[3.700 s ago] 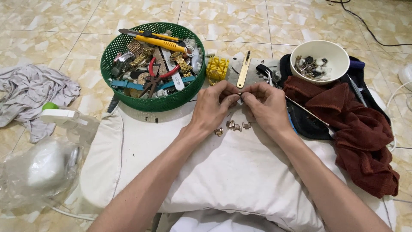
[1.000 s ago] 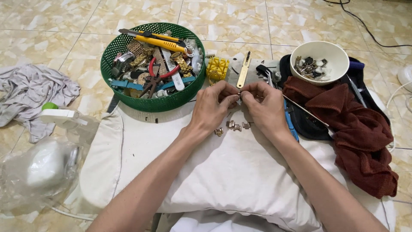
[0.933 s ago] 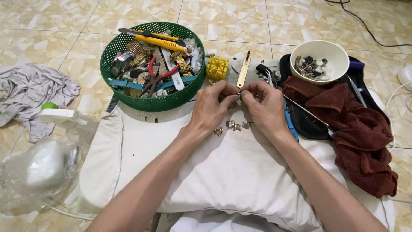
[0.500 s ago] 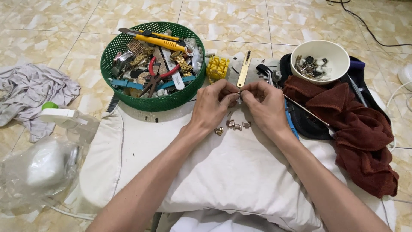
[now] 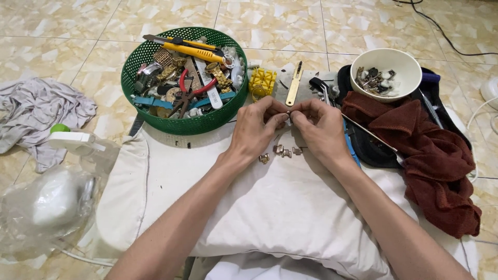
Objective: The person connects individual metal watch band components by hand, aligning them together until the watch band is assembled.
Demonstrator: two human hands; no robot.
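Observation:
My left hand [image 5: 255, 129] and my right hand [image 5: 321, 127] meet fingertip to fingertip over a white pillow [image 5: 218, 207]. Between the fingertips they pinch a tiny metal piece [image 5: 288, 112], mostly hidden by the fingers. Just below the hands, three small brass-coloured metal links [image 5: 280, 151] lie loose on the pillow. A slim brass-coloured tool [image 5: 294, 89] lies just beyond the fingertips, next to a yellow plastic block [image 5: 262, 82].
A green mesh basket [image 5: 207, 120] of tools, a yellow cutter and watch parts stands at the back left. A white bowl [image 5: 411, 91] with small parts, a dark red cloth [image 5: 425, 155] over a black tray and a long thin rod [image 5: 371, 136] lie at right. Grey cloth [image 5: 36, 111] and plastic bag [image 5: 46, 202] lie left.

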